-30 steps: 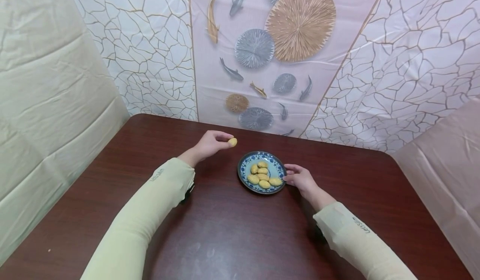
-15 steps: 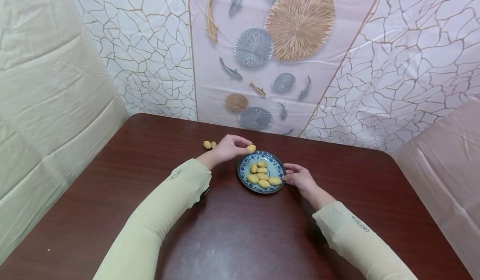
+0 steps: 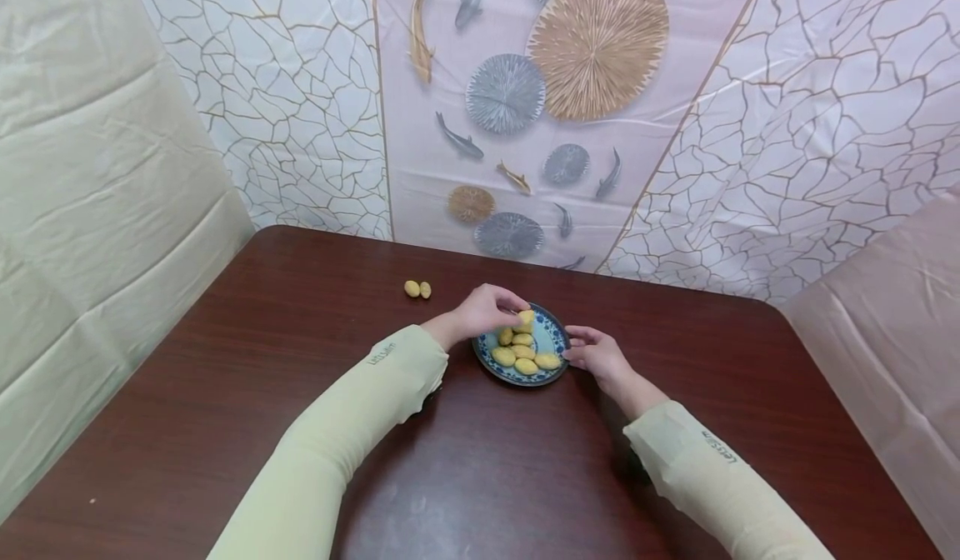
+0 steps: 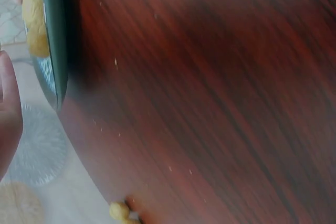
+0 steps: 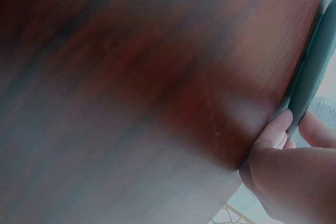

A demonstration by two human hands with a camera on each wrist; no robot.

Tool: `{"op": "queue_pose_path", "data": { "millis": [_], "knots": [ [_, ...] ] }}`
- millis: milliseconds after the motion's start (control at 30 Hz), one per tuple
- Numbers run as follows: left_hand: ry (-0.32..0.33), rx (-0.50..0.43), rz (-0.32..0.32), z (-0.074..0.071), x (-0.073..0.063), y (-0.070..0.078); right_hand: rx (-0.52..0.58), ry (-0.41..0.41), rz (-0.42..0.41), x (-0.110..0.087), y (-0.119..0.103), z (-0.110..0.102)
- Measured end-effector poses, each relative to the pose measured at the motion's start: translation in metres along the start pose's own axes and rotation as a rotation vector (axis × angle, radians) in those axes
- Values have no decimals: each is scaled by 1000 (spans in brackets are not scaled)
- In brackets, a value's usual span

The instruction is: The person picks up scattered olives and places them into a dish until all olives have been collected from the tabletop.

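In the head view my left hand pinches a small yellow potato-like oval between thumb and fingertips, over the far part of a blue-patterned plate. Several similar yellow ovals lie on that plate; the held one overlaps another from this angle. At the plate's right side, my right hand grips the rim. The right wrist view confirms this, with fingers against the plate's dark edge. Only part of the left hand appears in the left wrist view, its fingertips cut off.
Two more yellow ovals sit side by side on the dark brown table, near its back edge and left of the plate. A patterned cloth hangs behind the table, with pale cloth along the left side.
My left hand has moved right and toward me, carrying the yellow oval from beyond the plate's left to over it. Two ovals on the table came into view. The right hand stays at the rim.
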State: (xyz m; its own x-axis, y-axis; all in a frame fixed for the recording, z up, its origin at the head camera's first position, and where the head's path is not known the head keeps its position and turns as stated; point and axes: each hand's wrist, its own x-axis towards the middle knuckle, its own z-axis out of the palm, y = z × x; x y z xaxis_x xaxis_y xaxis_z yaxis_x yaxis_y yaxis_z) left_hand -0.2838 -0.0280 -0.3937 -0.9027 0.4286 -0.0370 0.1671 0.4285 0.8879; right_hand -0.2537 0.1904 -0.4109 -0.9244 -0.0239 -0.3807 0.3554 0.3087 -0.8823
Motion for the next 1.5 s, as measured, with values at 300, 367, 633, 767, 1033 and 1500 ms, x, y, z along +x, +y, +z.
{"op": "queue_pose_path", "data": {
  "millis": [300,367,633,767,1033,1500],
  "knots": [
    [-32,35,48,20,3,0,-4,-1,-11,1,0,1],
    [-34,60,52,23,3,0,-5,1,-13,2,0,2],
    [-22,194,87,35,4,1,-2,-3,-16,0,-1,1],
    [-26,261,112,40,4,1,11,-13,-26,0,-1,2],
    [-58,353,101,44,4,4,-1,3,-18,-1,-1,2],
    [81,201,95,10,2,0,23,-5,-9,-2,-1,1]
  ]
}}
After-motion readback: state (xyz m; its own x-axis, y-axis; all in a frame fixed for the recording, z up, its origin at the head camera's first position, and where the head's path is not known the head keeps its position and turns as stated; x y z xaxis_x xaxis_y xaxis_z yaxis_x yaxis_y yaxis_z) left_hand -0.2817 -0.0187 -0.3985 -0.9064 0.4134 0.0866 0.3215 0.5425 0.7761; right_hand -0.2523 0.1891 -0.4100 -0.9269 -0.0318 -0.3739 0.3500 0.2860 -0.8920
